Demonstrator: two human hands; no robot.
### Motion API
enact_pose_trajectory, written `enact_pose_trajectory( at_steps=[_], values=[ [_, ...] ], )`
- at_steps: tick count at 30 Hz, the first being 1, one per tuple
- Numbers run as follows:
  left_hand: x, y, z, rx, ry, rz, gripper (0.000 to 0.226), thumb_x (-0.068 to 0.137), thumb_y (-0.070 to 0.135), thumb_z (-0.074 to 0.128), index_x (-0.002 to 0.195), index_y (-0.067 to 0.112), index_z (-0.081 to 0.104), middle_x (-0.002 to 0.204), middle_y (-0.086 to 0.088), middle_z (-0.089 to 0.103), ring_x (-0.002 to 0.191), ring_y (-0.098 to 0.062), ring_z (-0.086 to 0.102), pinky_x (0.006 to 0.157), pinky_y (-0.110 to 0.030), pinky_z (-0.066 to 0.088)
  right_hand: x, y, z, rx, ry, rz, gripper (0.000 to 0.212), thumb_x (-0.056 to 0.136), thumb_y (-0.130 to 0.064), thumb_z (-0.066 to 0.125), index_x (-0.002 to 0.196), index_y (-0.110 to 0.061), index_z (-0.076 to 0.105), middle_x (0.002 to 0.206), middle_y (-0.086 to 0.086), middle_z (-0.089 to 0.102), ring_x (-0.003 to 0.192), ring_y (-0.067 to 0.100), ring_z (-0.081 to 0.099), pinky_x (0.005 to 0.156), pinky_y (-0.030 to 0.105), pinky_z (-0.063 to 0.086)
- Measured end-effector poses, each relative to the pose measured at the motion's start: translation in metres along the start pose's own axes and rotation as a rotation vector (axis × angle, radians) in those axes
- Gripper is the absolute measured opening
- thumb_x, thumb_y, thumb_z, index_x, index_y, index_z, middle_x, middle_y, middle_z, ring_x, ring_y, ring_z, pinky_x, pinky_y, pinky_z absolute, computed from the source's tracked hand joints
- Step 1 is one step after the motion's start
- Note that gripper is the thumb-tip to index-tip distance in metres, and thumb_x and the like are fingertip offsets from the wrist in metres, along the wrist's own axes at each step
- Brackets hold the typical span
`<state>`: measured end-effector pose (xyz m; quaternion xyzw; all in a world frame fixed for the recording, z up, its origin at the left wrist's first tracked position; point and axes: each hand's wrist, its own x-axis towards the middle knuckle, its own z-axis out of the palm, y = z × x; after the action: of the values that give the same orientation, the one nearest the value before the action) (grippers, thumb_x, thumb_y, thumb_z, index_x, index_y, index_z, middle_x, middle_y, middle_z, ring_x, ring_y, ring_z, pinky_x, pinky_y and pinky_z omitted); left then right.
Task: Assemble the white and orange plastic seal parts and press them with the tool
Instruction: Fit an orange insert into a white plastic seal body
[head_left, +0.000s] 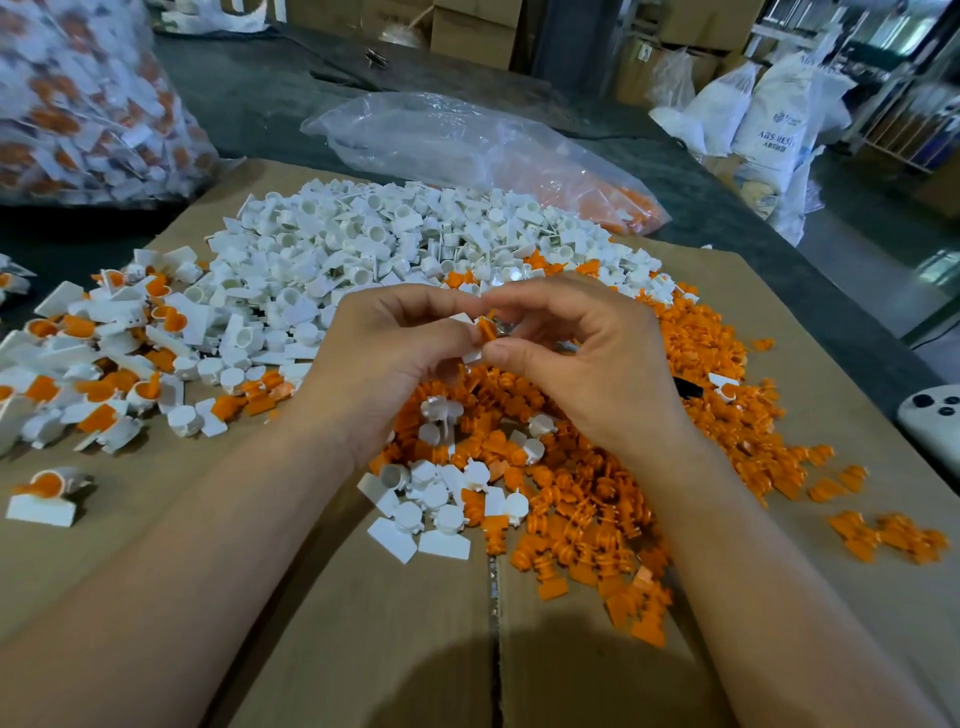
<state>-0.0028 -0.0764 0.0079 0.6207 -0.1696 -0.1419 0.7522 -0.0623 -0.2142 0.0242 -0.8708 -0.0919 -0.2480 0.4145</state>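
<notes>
White seal part (464, 318) and orange seal part (487, 329) are held together between 2 hands above the middle of the cardboard sheet (363, 623). The left hand (384, 353) pinches the white piece with curled fingers and thumb. The right hand (587, 358) has its thumb and bent fingertips closed narrowly on the orange piece, which touches the white one. Whether the 2 pieces are fully seated cannot be told.

On the sheet's far middle lies a heap of white parts (395, 244). A spread of orange parts (623, 467) covers its right half, under the hands. Joined white-and-orange seals (104, 364) are scattered along its left side, and 1 joined seal (47, 499) lies apart near the left edge. Beyond the sheet's far edge rests a clear plastic bag (467, 150), and past its far left corner stands a full bag of seals (78, 104). A white device (935, 421) sits just off the sheet's right edge.
</notes>
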Motion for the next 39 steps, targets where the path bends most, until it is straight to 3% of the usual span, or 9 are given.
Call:
enact_pose_trajectory(
  at_steps=[4, 8, 12, 18, 24, 30, 39],
  values=[
    [0.0009, -0.0007, -0.0005, 0.008, -0.016, -0.022, 0.028, 0.075, -0.007, 0.063, 0.067, 0.017, 0.075, 0.059, -0.003, 0.065, 0.058, -0.016, 0.054, 0.048, -0.018, 0.045, 0.0011, 0.0033, -0.0015, -0.035, -0.061, -0.037, 0.037, 0.075, -0.007, 0.071, 0.104, -0.027, 0.061, 0.091, -0.005, 0.062, 0.082, 0.005, 0.058, 0.071, 0.014, 0.046],
    [0.0006, -0.0013, 0.0000, -0.037, -0.008, -0.086, 0.015, 0.074, -0.008, 0.064, 0.077, 0.006, 0.066, 0.057, -0.004, 0.062, 0.053, -0.017, 0.053, 0.044, -0.020, 0.045, 0.0006, 0.0053, -0.0007, -0.029, -0.038, -0.036, 0.033, 0.074, -0.007, 0.072, 0.100, -0.024, 0.062, 0.084, -0.012, 0.061, 0.079, 0.005, 0.059, 0.072, 0.013, 0.048],
    [-0.0003, -0.0001, 0.0003, -0.077, -0.031, -0.092, 0.020, 0.073, -0.014, 0.062, 0.077, 0.006, 0.064, 0.049, 0.001, 0.058, 0.046, -0.010, 0.058, 0.049, -0.018, 0.050, 0.0000, 0.0063, -0.0007, -0.010, -0.011, -0.023, 0.032, 0.073, -0.007, 0.072, 0.099, -0.022, 0.062, 0.082, -0.013, 0.060, 0.077, 0.006, 0.061, 0.071, 0.016, 0.051],
    [-0.0018, 0.0001, 0.0016, -0.120, -0.020, -0.085, 0.019, 0.072, -0.014, 0.062, 0.074, 0.005, 0.064, 0.050, 0.002, 0.062, 0.049, -0.010, 0.061, 0.054, -0.018, 0.053, -0.0001, 0.0078, -0.0005, -0.023, -0.018, -0.006, 0.026, 0.074, -0.007, 0.072, 0.099, -0.012, 0.069, 0.085, 0.001, 0.066, 0.077, 0.010, 0.064, 0.073, 0.028, 0.054],
    [-0.0004, -0.0018, 0.0008, -0.103, -0.002, -0.122, 0.017, 0.069, -0.009, 0.067, 0.064, 0.006, 0.062, 0.053, -0.002, 0.063, 0.051, -0.013, 0.061, 0.053, -0.022, 0.053, -0.0004, 0.0074, 0.0000, -0.011, -0.010, -0.021, 0.031, 0.074, -0.008, 0.072, 0.099, -0.023, 0.063, 0.083, -0.004, 0.064, 0.077, 0.011, 0.064, 0.072, 0.031, 0.055],
    [-0.0002, -0.0011, 0.0008, -0.049, 0.004, -0.094, 0.015, 0.071, -0.010, 0.065, 0.066, 0.002, 0.059, 0.044, 0.000, 0.056, 0.045, -0.012, 0.057, 0.048, -0.023, 0.049, -0.0009, 0.0075, 0.0010, -0.015, -0.023, -0.024, 0.030, 0.072, -0.007, 0.073, 0.099, -0.020, 0.066, 0.082, -0.004, 0.064, 0.077, 0.011, 0.063, 0.072, 0.026, 0.054],
    [0.0023, 0.0006, -0.0021, -0.128, 0.013, -0.171, 0.017, 0.070, -0.010, 0.064, 0.062, 0.004, 0.061, 0.053, -0.006, 0.062, 0.045, -0.013, 0.057, 0.042, -0.018, 0.049, -0.0006, 0.0092, 0.0024, 0.028, -0.035, -0.017, 0.041, 0.072, -0.004, 0.074, 0.106, -0.023, 0.060, 0.087, -0.006, 0.063, 0.079, 0.008, 0.063, 0.075, 0.024, 0.054]
  ],
)
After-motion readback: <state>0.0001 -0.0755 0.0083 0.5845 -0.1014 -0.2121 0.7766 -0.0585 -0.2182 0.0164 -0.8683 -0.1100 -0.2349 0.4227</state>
